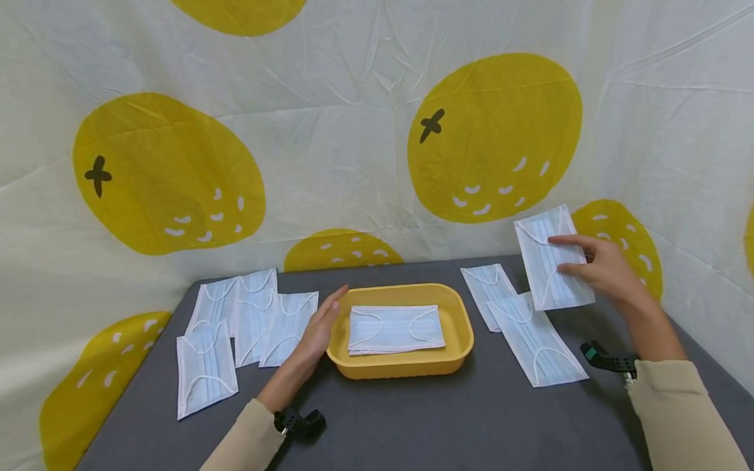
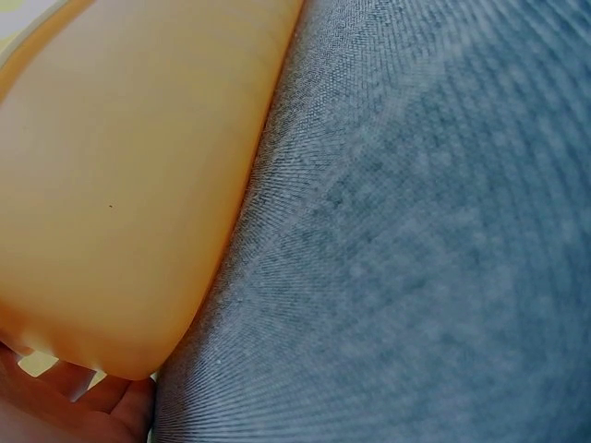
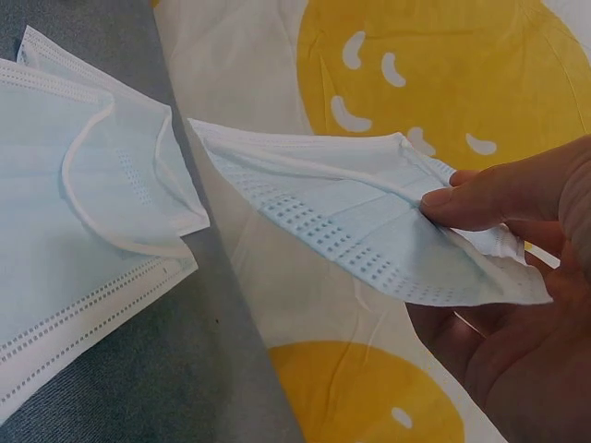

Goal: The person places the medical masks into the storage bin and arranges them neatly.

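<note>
- Right fingers (image 1: 575, 240) pinching one mask (image 1: 548, 276) by its side, up off the tabletop (image 1: 426, 432).
- Probably super light, floppy, creases easily; I'd grip the edge, not the loop.
- Left fingers (image 1: 333, 295) unclenched against the yellow tub (image 1: 401, 369).
- Right fingers part-hidden by the mask; left wrist view crops my left ones.

Face masks: four left-side masks (image 1: 206, 369) and two right-side masks (image 1: 536, 341) counted on the bench (image 1: 394, 434); one raised mask (image 1: 549, 283), far right; one mask stack (image 1: 394, 327), sheets not countable. Yellow tub (image 1: 401, 366): one. Hands: two, left hand (image 1: 308, 339) and right hand (image 1: 599, 270). Black wristbands (image 1: 300, 423): two.
</note>
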A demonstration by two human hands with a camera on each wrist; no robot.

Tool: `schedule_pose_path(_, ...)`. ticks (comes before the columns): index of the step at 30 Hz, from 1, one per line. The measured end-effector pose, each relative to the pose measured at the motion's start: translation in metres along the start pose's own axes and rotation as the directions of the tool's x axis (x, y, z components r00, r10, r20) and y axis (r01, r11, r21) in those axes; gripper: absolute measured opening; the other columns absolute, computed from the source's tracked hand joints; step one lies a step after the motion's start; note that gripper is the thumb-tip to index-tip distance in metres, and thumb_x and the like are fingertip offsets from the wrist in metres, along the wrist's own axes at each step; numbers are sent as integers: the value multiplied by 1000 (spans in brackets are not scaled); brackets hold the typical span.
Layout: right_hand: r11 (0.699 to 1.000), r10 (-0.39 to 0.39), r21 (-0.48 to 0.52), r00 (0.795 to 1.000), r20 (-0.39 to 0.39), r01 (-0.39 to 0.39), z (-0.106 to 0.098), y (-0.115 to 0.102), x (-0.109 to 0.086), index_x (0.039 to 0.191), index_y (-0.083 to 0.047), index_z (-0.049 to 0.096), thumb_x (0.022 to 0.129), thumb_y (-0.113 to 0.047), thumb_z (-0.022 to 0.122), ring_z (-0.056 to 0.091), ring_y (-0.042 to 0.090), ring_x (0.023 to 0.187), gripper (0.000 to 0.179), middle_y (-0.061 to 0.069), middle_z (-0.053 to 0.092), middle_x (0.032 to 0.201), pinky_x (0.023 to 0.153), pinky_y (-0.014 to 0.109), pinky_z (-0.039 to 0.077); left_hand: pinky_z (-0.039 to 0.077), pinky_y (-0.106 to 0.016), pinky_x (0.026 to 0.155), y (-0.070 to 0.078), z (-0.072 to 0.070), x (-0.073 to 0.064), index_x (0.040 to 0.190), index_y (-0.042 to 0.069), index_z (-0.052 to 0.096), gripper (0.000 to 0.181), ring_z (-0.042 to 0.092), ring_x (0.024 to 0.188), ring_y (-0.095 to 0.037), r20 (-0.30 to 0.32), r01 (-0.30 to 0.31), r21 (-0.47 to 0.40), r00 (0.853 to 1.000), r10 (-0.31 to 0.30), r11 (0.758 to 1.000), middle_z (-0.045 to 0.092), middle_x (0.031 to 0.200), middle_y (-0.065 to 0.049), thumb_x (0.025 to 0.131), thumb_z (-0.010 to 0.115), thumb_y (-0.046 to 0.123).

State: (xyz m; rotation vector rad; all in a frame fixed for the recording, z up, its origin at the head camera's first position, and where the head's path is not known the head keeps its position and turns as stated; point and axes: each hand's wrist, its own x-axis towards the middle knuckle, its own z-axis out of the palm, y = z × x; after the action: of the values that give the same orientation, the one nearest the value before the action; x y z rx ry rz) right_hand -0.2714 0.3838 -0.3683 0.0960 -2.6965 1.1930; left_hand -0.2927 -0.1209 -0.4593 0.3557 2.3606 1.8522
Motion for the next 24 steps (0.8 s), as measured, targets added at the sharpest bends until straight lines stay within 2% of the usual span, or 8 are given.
schedule_pose_path(8,1000,-23,10,1000,8,23,4,-6,-1,147,1,54,100,-15,68,55,4,83,52,25,54,136,65,20,55,10,-55,131,-2,-1,0,162,16,34,50,19,161,-31,9,-6,-9,1000,6,1000,28,171,-9,115,27,28)
schedule_pose_path(15,995,-99,19,995,-13,99,8,-14,-1,140,5,59,95,-9,73,55,3,80,49,27,59,130,62,21,53,10,-55,131,-2,-2,0,162,16,34,50,19,160,-31,10,-5,-9,1000,5,1000,28,171,-9,115,27,29)
schedule_pose_path(19,993,-116,29,993,-5,116,10,-18,-1,140,4,59,95,-9,73,55,2,83,49,28,58,134,64,20,54,11,-54,131,-2,-1,0,162,17,35,50,20,160,-30,5,2,-13,1000,-2,1000,29,171,-8,115,27,29)
schedule_pose_path(24,991,-121,52,992,25,119,14,-23,-2,141,3,59,96,-11,72,56,4,85,49,23,55,136,65,20,55,9,-56,131,-2,-1,0,162,18,34,50,18,161,-31,13,2,-16,1000,-2,1000,28,171,-8,115,27,30)
